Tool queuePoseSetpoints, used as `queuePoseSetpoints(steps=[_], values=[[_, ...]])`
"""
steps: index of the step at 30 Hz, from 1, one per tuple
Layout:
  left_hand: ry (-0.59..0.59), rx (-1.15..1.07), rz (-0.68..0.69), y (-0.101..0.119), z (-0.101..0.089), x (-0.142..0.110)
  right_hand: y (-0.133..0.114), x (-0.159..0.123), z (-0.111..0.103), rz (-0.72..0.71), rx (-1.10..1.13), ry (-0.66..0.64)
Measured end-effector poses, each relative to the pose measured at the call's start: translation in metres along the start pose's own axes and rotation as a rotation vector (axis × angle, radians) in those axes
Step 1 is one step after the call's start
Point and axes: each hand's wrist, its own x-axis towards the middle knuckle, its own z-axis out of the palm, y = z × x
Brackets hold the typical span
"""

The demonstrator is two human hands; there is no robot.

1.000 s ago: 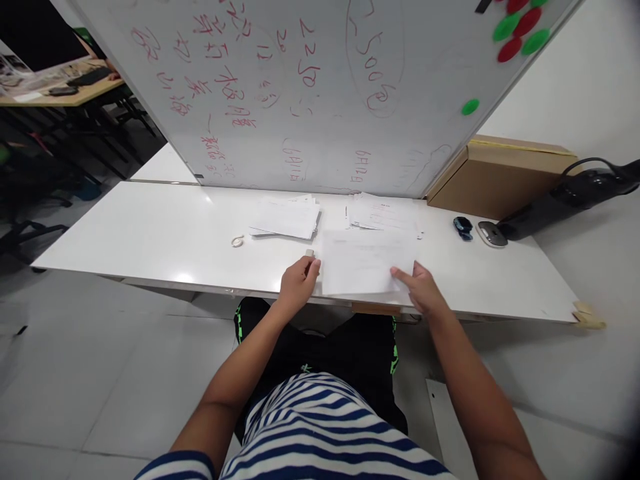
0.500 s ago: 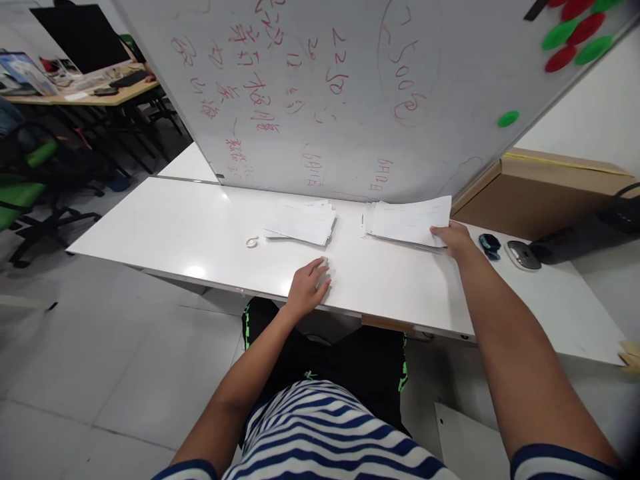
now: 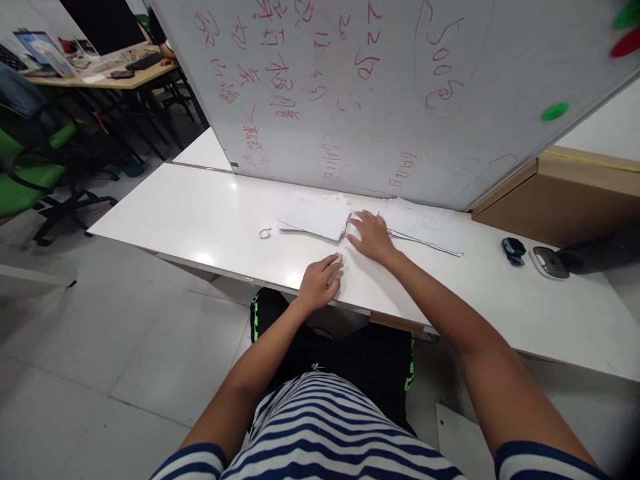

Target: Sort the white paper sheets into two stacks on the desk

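Note:
My left hand rests near the front edge of the white table, fingers loosely bent and apart from the thumb. A small pale thing shows at its fingertips; I cannot tell what it is. My right hand is spread open between two paper stacks. Its fingertips are by the right edge of the left paper stack; whether they touch it is unclear. Behind the right wrist, the right paper stack lies slightly fanned on the table, partly covered by the hand.
A small whitish ring-like item lies left of the papers. The whiteboard with red writing stands along the back. At the right are a cardboard box, a dark watch-like object and a grey-topped oval device.
My right hand has let go of the right paper stack's right end and moved left to the gap between the stacks. My left hand stays near the table's front edge. The view has shifted.

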Motion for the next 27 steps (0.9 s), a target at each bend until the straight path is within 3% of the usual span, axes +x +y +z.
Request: queuePoseSetpoints(steps=[3, 7, 18, 25, 27], values=[[0.0, -0.027, 0.015, 0.0, -0.002, -0.002, -0.038, 0.024, 0.011, -0.075, -0.009, -0.078], [-0.006, -0.065, 0.025, -0.002, -0.005, -0.004, -0.059, 0.04, 0.019, -0.13, -0.104, -0.138], [-0.003, -0.112, 0.02, -0.004, -0.006, -0.005, -0.067, 0.042, 0.018, -0.08, -0.134, -0.219], [0.001, -0.113, 0.022, -0.005, -0.006, -0.006, -0.064, 0.042, 0.008, 0.023, 0.012, -0.175], [0.002, -0.113, 0.029, -0.004, -0.006, -0.007, -0.065, 0.037, 0.005, 0.071, 0.066, -0.109]])
